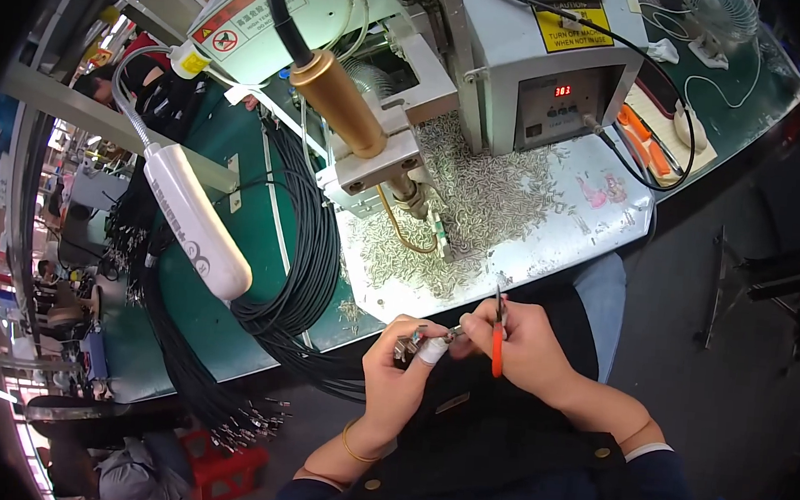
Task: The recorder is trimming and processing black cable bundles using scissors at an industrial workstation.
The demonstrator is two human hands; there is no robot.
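Observation:
My left hand (392, 372) is closed around several small metal connectors (407, 345) in front of my lap, just off the table edge. White tape (433, 349) wraps its thumb. Close beside it, my right hand (534, 356) pinches at a small metal piece (455, 332) between the two hands. An orange-handled tool (498, 346) with a pointed metal tip, like small snips, lies across the right hand's fingers, tip away from me. My fingers partly hide the metal parts. Beyond the hands stands a bench machine with a gold-coloured cylinder (338, 102) over a metal plate (575, 236).
Tiny metal bits (508, 188) litter the plate. Coiled black cables (311, 243) lie left, their metal-tipped ends (250, 423) over the edge. A white lamp (197, 225) hangs above. A control box (562, 103) with red display stands at the back; orange-handled tools (641, 142) lie right of it.

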